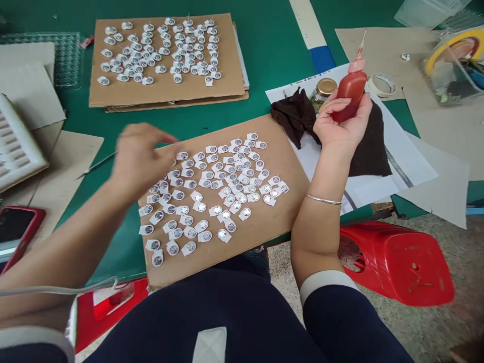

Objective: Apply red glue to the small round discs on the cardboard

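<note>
My right hand (342, 121) is wrapped round a red squeeze bottle (352, 91), whose thin needle tip points up. My left hand (145, 156) is blurred above the upper left part of a cardboard sheet (264, 227); its fingertips come near one another, and whatever may be between them cannot be made out. Many small round silver-and-black pieces on white tabs (190, 232) lie across this sheet. The bottle is held over a white paper (412, 166), near a dark cloth (295, 113) and a glass jar with a gold lid (325, 88).
Behind is a second cardboard sheet (132, 96) with similar pieces. At the right are a tape roll (381, 84) and a clear box (449, 85). A red phone (18, 232) and a white tray (18, 146) lie left. Red stools (419, 267) stand below.
</note>
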The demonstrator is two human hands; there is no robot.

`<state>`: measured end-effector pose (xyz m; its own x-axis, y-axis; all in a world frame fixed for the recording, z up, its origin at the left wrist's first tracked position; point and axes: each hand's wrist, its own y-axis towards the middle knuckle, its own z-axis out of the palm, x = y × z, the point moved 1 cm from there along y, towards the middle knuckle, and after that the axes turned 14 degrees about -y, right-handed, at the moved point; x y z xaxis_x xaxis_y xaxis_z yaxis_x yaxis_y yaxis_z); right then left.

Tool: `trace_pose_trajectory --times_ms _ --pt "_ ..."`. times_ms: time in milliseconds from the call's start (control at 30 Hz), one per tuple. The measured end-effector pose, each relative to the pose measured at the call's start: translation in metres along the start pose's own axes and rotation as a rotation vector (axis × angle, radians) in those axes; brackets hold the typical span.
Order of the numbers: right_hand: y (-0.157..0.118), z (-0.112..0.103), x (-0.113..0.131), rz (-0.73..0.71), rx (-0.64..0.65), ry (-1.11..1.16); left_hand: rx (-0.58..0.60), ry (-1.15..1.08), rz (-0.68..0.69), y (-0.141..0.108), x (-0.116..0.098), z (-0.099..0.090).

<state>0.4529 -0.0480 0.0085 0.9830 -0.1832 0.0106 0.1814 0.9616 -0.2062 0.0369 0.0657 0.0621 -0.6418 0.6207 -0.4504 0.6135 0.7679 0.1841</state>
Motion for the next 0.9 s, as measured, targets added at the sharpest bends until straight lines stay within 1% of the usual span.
trace_pose_trajectory --times_ms 67,133,167,200,233,300,367,400,467,533,667,733,767,900 --pt "0.001 -0.001 0.001 -0.051 0.003 0.046 0.141 -0.087 0.075 0.017 -0.046 0.026" --pt "0.003 -0.005 0.003 -0.054 0.019 0.137 0.279 -0.102 0.119 0.029 -0.084 0.052" --pt "0.004 -0.007 0.005 -0.055 0.028 0.162 0.346 -0.099 0.146 0.033 -0.098 0.063" --pt "0.007 -0.011 0.006 -0.068 0.032 0.158 0.38 -0.083 0.15 0.036 -0.109 0.073" --pt "0.009 -0.014 0.008 -0.099 0.04 0.106 0.401 -0.06 0.149 0.038 -0.117 0.082" --pt "0.015 -0.019 0.01 -0.18 0.06 -0.064 0.421 -0.01 0.136 0.041 -0.125 0.093" --pt "0.02 -0.022 0.008 -0.269 0.072 -0.24 0.436 0.046 0.116 0.044 -0.128 0.101" --pt "0.021 -0.023 0.007 -0.33 0.055 -0.342 0.445 0.074 0.104 0.045 -0.129 0.105" --pt "0.022 -0.022 0.004 -0.445 -0.03 -0.54 0.456 0.125 0.076 0.046 -0.129 0.11" --pt "0.02 -0.018 0.0 -0.521 -0.099 -0.708 0.469 0.151 0.04 0.048 -0.13 0.115" --pt "0.015 -0.011 -0.003 -0.611 -0.181 -0.878 0.479 0.133 -0.009 0.049 -0.132 0.118" --pt "0.013 -0.008 -0.005 -0.631 -0.213 -0.901 0.478 0.122 -0.018 0.05 -0.135 0.118" --pt "0.013 -0.007 -0.006 -0.618 -0.205 -0.862 0.481 0.115 -0.03 0.051 -0.136 0.117" --pt "0.009 0.001 -0.013 -0.447 -0.104 -0.445 0.512 0.027 -0.112 0.052 -0.142 0.117"
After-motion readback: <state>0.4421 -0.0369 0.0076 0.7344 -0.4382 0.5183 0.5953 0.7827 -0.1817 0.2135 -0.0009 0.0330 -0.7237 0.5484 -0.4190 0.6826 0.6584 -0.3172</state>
